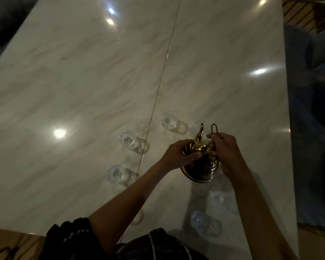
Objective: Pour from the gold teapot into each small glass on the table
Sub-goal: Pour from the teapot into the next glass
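A pale, glossy marble-patterned desk fills the view, split by a thin seam running from the top centre down toward the person, with bright lamp reflections scattered over it. Dark blue seating lines its right edge.

Small clear glasses ring the teapot. One glass stands beyond it, just right of the seam; another sits right behind the spout, partly hidden by it. Two stand to the left of the seam: one farther off, one nearer the person. Two more lie to the near right: one, blurred, beneath the right forearm, and one closest to the person. Whether any holds liquid cannot be told.

The teapot rests on the desk just right of the seam, among the glasses. It is shiny gold with a ribbed, fluted body, a round base and a slim curved spout pointing away from the person.

The left hand curls over the teapot's lid area, fingers pressed on it. The right hand is clenched around the thin wire handle, whose loop sticks up above the fingers. Both forearms cross over the near desk, and a dark sleeve shows at the bottom.
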Available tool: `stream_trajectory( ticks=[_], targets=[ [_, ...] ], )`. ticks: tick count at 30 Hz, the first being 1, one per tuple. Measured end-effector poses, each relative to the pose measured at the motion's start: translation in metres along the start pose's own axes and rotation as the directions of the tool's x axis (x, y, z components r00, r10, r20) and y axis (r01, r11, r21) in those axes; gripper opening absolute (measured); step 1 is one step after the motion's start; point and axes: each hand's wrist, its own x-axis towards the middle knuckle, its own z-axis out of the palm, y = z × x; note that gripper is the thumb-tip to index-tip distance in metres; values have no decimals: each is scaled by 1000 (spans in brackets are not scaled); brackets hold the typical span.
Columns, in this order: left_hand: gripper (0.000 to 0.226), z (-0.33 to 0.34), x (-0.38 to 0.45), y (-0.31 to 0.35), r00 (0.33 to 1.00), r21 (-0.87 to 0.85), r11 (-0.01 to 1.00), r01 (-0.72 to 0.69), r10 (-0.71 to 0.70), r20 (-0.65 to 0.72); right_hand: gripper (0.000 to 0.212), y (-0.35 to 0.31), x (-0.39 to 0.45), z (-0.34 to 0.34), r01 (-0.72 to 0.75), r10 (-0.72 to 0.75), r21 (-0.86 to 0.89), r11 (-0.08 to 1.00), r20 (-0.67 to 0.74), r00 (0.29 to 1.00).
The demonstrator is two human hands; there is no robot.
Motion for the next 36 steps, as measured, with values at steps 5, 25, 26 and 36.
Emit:
stream_trajectory(
  ticks=[5,25,26,36],
  targets=[
    [51,21,1,11,998,-36,999,-17,19,55,20,6,1,-26,21,-21,38,999,1,1000],
    [55,67,8,19,997,-9,997,75,-75,31,22,-2,30,-54,104,-108,-232,967,-2,994],
    [56,67,8,20,997,-19,997,80,-79,25,22,-3,32,-55,102,-105,-233,967,0,995],
    [52,73,9,31,997,-14,997,78,-78,-5,20,-13,37,-62,95,-95,-275,957,11,995]
  ],
)
